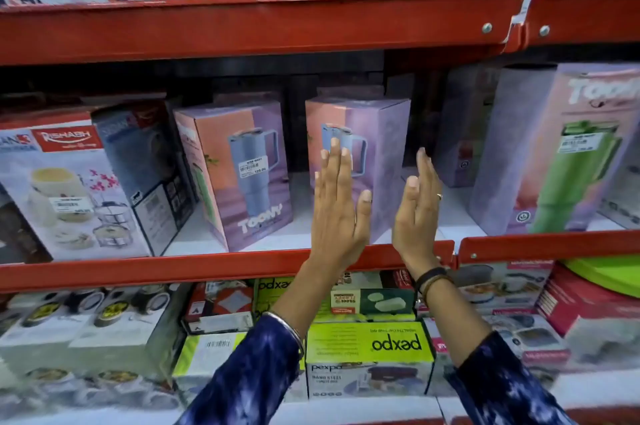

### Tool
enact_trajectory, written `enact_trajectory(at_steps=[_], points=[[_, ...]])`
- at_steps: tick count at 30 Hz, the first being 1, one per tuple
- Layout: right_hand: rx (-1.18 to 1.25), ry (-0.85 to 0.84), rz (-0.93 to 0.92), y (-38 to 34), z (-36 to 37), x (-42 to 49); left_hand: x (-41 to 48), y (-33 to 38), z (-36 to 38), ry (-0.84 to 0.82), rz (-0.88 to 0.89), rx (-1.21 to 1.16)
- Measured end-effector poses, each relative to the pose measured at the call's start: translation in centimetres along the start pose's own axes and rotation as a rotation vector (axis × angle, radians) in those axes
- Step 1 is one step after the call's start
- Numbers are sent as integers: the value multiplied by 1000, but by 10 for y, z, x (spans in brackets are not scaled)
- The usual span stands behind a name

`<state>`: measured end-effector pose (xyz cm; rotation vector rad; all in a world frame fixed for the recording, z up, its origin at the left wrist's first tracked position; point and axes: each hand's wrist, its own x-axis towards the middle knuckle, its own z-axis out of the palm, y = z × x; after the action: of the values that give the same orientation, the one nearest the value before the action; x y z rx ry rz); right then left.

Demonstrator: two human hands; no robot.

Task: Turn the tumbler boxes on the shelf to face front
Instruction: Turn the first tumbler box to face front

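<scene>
My left hand [337,206] lies flat, fingers straight and spread, against the front of the middle tumbler box [356,165], covering part of the blue tumbler printed on it. My right hand [417,213] is held open and edge-on just beside that box's right side; I cannot tell whether it touches the box. Neither hand is closed around anything. The box stands upright on the red shelf [221,267], slightly angled so its front and its plain purple side both show. To its left stands a 2nd tumbler box [242,175], also angled, with a price sticker on its front. Further right, a larger box with a green tumbler [575,154] stands near the shelf edge. At the far left sits a white box with red branding [65,192].
</scene>
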<state>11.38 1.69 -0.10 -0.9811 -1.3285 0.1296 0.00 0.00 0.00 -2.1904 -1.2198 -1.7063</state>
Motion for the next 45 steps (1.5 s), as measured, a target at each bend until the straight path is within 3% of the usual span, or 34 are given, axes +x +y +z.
enact_trajectory(at_steps=[2,7,10,17,21,26,29,35,41,45], points=[[63,-15,109,3,0,3,-2,4,9,-36,-110,-70],[303,-233,464,17,0,20,-14,5,27,-48,-355,-198],[490,-303,624,27,-6,32,-17,6,28,-63,-417,-221],[602,-361,537,38,-11,46,-1,-9,21,73,-535,-456],[592,-469,374,38,-9,62,7,-15,11,116,-476,-564],[554,-600,463,36,-5,78,21,-26,1,146,-339,-567],[489,-541,414,37,-7,81,26,-30,-3,58,-283,-463],[422,-242,306,35,-3,74,26,-33,-5,-169,-389,-367],[264,-142,229,22,-6,65,28,-49,-10,-131,-380,-204],[221,-118,245,14,-7,56,33,-64,-9,-108,-412,-240]])
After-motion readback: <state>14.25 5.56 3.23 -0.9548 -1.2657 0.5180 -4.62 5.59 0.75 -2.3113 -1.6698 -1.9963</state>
